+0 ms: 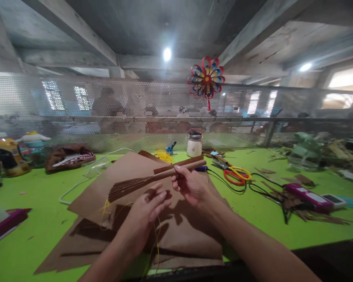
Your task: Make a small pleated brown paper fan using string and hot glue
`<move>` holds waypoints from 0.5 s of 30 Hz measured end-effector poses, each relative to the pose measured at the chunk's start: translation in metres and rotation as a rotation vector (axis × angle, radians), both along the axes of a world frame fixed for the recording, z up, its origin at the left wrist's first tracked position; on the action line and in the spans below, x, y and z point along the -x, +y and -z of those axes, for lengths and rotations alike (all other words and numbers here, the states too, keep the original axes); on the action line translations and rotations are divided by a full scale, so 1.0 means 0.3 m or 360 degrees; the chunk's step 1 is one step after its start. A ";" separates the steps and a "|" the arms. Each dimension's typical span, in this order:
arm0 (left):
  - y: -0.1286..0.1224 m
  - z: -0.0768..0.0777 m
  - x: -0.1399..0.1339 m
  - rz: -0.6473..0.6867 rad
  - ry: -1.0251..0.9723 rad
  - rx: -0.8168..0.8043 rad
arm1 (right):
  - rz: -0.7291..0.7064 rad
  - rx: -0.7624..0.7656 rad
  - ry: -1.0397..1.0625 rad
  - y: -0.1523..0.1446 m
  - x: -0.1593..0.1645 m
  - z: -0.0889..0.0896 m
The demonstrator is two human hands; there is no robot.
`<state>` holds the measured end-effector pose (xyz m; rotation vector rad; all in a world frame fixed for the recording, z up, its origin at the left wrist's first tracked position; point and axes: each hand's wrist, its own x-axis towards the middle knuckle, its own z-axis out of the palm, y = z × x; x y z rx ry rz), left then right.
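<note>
My right hand is closed around the stick-like end of a brown paper piece, which fans out into narrow pleats or strips at its left end. The piece is held tilted above several large brown paper sheets. Just below it, my left hand has loosely curled fingers, apart from one another, with nothing visible in them. Thin yellow thread hangs by the left hand and runs over the sheets; more of it lies near the pleated end.
Red- and yellow-handled scissors, black cables and a purple device lie right on the green table. Behind stand a white jar and yellow thread bundle. A perforated metal screen borders the far edge; people sit beyond.
</note>
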<state>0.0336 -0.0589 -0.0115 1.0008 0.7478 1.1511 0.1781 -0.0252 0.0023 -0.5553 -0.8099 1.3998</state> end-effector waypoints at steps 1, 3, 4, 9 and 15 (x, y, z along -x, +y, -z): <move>-0.028 0.003 0.017 -0.0051 0.0096 0.0007 | 0.0008 0.0006 0.0001 0.000 -0.004 -0.001; -0.093 -0.016 0.069 -0.0015 0.0297 -0.0027 | 0.0015 0.0007 0.0008 -0.004 -0.010 -0.001; -0.125 -0.045 0.102 0.0026 0.0373 -0.0076 | 0.0006 0.0008 0.0003 -0.006 -0.012 -0.002; -0.161 -0.352 0.248 -0.0369 0.0582 -0.0676 | -0.0157 -0.0088 -0.0094 -0.030 -0.018 -0.007; 0.054 -0.437 0.234 0.0392 0.0604 -0.0276 | -0.0417 -0.0218 -0.0271 -0.060 -0.029 -0.010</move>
